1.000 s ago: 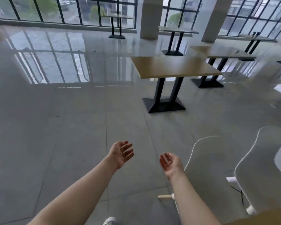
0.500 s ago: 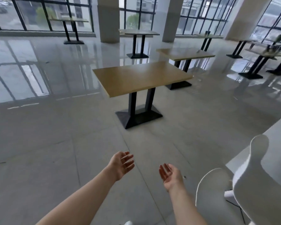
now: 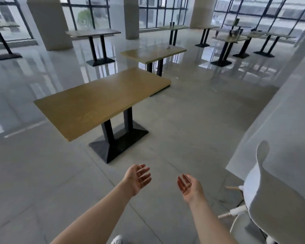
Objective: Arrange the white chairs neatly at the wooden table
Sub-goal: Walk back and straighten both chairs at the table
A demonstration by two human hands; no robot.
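A wooden table [image 3: 99, 101] on a black pedestal base [image 3: 118, 143] stands ahead on the grey floor, no chair beside it. One white chair [image 3: 278, 196] with pale wooden legs sits at the lower right, close to a white wall. My left hand [image 3: 137, 178] and my right hand [image 3: 188, 187] are both held out in front of me, palms facing each other, fingers apart and empty. The right hand is about a forearm's length left of the chair and does not touch it.
More wooden tables [image 3: 153, 52] on black bases stand behind, toward the tall windows. Two square columns [image 3: 49, 23] rise at the back. A white wall [image 3: 289, 106] runs along the right side. The floor is glossy tile.
The view has swung to the right and moved closer: the wooden table now sits left of centre and larger, and the white chair shows more fully. My hands keep the same empty pose.
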